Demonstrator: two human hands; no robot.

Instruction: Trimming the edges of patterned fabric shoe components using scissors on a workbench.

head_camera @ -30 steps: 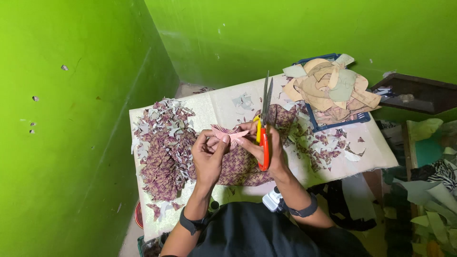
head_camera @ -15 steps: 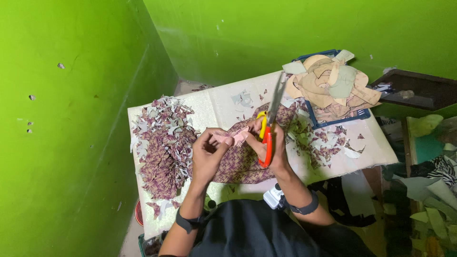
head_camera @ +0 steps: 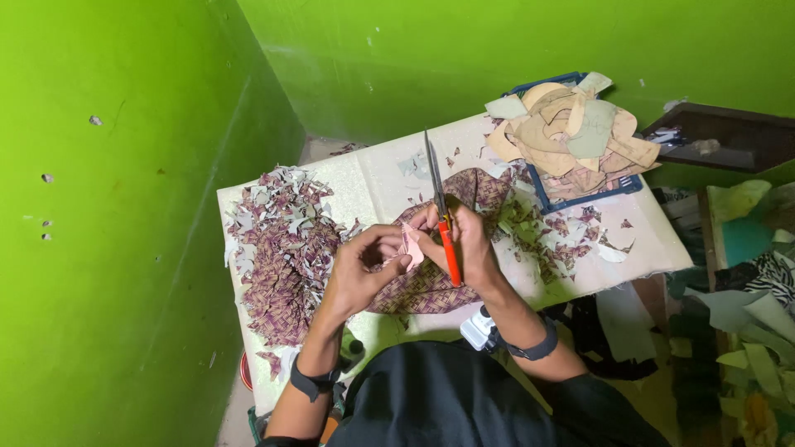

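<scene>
1. The left hand point(head_camera: 360, 269) pinches a small pink paper piece point(head_camera: 410, 248) between thumb and fingertips, holding it above the middle of the table point(head_camera: 662, 248), just in front of the person's chest.
2. The right hand point(head_camera: 468, 244) is clenched around the orange handles of a pair of scissors point(head_camera: 440, 217); the fingers are threaded through the grips.
3. The scissors' long axis runs almost straight away from the person, handles near the body and the dark blades pointing toward the far green wall point(head_camera: 497, 50). Whether the blades stand apart or closed cannot be told.
4. The pink piece lies just to the left of the scissors, touching or nearly touching them at the handle end; both hands meet there, so neither is clearly nearer.
5. Under the hands lies a larger sheet of purple-patterned fabric point(head_camera: 431, 285).
6. On the table's left side sits a heap of purple and white cut scraps point(head_camera: 281, 248); lighter scraps point(head_camera: 563, 232) are scattered to the right.
7. At the far right corner a blue tray point(head_camera: 580, 186) holds a pile of tan and pale green cut shapes point(head_camera: 571, 132). No label or sign is legible anywhere.
</scene>
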